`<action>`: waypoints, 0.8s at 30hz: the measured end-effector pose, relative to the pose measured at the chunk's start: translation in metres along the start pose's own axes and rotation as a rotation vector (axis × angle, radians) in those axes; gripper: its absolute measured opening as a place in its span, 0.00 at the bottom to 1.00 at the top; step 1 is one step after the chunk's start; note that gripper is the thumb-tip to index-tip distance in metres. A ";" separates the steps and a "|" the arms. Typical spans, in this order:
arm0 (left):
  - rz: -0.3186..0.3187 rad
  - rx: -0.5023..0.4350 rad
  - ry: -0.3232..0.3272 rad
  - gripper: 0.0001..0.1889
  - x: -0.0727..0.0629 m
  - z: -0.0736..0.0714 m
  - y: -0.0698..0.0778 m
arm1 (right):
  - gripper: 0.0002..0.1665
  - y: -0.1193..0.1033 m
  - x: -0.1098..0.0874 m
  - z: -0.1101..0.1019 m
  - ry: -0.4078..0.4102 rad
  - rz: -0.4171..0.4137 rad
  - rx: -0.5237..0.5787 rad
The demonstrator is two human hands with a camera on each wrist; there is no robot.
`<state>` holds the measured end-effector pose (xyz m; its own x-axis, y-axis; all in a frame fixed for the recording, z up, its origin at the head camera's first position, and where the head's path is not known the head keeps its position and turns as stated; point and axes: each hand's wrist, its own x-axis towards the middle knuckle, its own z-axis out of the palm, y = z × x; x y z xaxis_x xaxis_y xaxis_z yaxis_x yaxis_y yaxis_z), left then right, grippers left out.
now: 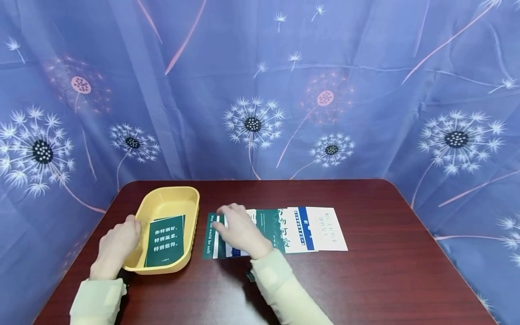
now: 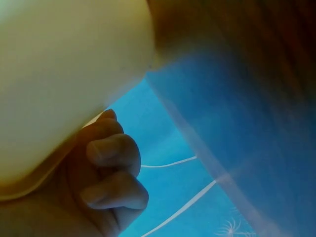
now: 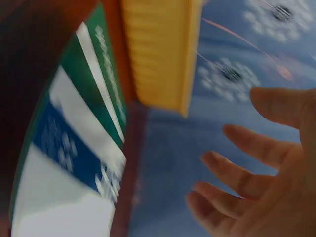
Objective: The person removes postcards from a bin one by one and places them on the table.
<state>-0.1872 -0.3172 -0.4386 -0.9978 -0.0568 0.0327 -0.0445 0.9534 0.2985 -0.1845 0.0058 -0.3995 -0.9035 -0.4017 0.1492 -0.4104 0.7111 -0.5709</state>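
My left hand (image 1: 117, 243) grips the left rim of a yellow plastic basket (image 1: 172, 208), its fingers curled at the edge in the left wrist view. Inside the basket lie green cards with white Chinese lettering (image 1: 165, 241), one on top of another. To the right, an overlapping row of printed cards (image 1: 327, 228) in white, green and blue spreads across the table. Over the left end of that row hovers my right hand (image 1: 241, 230), fingers apart and holding nothing. The right wrist view shows its spread fingers (image 3: 242, 173) off to the side of the cards.
The dark red wooden table (image 1: 386, 280) has rounded back corners. A blue curtain with dandelion prints (image 1: 203, 113) hangs behind it and along both sides. The basket's ribbed outer wall (image 3: 158, 54) stands just past the left end of the card row.
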 end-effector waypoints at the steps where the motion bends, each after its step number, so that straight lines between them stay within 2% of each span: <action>1: 0.001 0.000 0.004 0.19 0.000 0.000 0.000 | 0.20 -0.004 0.006 0.008 0.013 -0.026 -0.028; 6: -0.001 0.000 0.013 0.19 0.000 0.001 0.001 | 0.20 -0.028 0.030 0.042 0.076 -0.159 -0.195; 10: -0.006 0.009 0.021 0.19 -0.001 0.000 0.001 | 0.25 -0.050 0.043 0.064 0.028 -0.261 -0.285; 13: -0.007 0.011 0.029 0.19 -0.002 0.002 0.001 | 0.29 -0.060 0.050 0.080 -0.024 -0.285 -0.331; 15: -0.006 0.009 0.025 0.19 -0.003 0.003 0.002 | 0.32 -0.062 0.051 0.091 -0.052 -0.253 -0.388; 18: 0.001 0.005 0.023 0.18 -0.003 0.005 0.002 | 0.37 -0.065 0.052 0.106 -0.105 -0.156 -0.509; 24: 0.014 -0.005 0.060 0.19 -0.001 0.003 -0.002 | 0.43 -0.081 0.061 0.125 -0.174 0.031 -0.703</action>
<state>-0.1864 -0.3180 -0.4422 -0.9936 -0.0619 0.0942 -0.0307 0.9527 0.3025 -0.1906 -0.1488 -0.4451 -0.9075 -0.4194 -0.0228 -0.4197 0.9032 0.0898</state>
